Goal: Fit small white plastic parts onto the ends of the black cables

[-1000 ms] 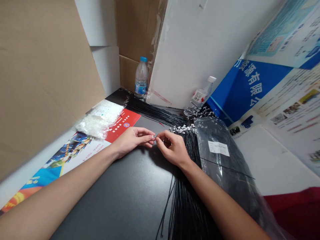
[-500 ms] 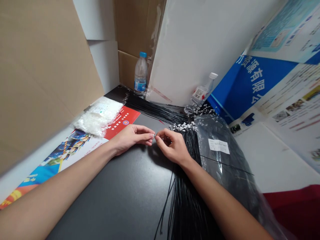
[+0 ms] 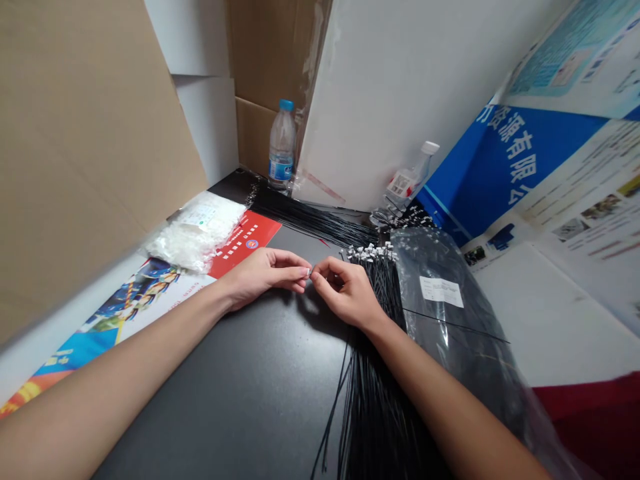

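Note:
Over the dark table (image 3: 240,387), my left hand (image 3: 267,273) pinches a small white connector (image 3: 308,273) between thumb and forefinger. My right hand (image 3: 347,288) is closed just beside it, its thumb and forefinger pressed on the end of a thin black wire (image 3: 455,324). That wire comes out behind the hand and crosses a clear plastic bag to the right. The fingertips of both hands almost meet, and whether the wire sits inside the connector is too small to tell. Under my right wrist lies a thick bundle of black wires with white connector ends (image 3: 373,252).
At the left, a bag of white connectors (image 3: 200,230) lies on a printed sheet (image 3: 250,240). More black wires (image 3: 315,217) lie behind. Two plastic bottles (image 3: 281,147) (image 3: 413,177) stand at the back. A clear bag (image 3: 435,347) is at the right, cardboard (image 3: 100,133) at the left.
The fingertips have drawn slightly closer together, and less of the white connector shows. Otherwise the hands hold nearly the same pose; the view has shifted a little.

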The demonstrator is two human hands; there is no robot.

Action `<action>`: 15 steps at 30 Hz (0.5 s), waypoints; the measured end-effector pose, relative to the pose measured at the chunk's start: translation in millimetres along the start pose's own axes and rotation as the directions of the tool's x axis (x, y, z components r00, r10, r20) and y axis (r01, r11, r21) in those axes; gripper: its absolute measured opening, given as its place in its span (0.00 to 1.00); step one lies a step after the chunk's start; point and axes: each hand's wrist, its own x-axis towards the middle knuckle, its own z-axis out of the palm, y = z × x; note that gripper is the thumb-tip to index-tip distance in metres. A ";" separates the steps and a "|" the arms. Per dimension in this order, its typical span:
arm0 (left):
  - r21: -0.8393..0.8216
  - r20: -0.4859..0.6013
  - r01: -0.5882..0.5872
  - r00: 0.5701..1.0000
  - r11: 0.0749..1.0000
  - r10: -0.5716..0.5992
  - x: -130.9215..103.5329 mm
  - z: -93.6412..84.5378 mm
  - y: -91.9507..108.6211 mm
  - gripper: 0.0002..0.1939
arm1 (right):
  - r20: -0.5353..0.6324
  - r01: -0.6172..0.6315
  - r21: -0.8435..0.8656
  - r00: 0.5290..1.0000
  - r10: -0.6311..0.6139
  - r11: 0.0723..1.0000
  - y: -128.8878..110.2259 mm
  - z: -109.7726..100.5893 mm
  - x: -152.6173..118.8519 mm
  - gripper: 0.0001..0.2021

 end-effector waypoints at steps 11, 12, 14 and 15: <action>0.017 0.033 0.011 0.999 1.000 -0.012 -2.1 0.9 4.0 0.07 | 0.023 -0.004 0.034 1.000 0.004 0.999 0.5 0.9 0.8 0.09; 0.015 0.038 0.012 0.999 1.000 -0.013 -2.3 0.9 4.3 0.07 | 0.019 0.002 0.033 1.000 -0.003 0.999 1.0 1.1 0.4 0.09; 0.014 0.050 0.014 0.999 1.000 -0.014 -2.9 0.9 5.0 0.06 | -0.001 0.028 0.020 1.000 -0.028 0.999 2.1 1.2 -0.5 0.09; 0.016 0.057 0.014 0.998 1.000 -0.014 -3.3 0.9 5.4 0.06 | -0.018 0.049 0.004 0.999 -0.048 0.999 2.5 1.2 -1.1 0.08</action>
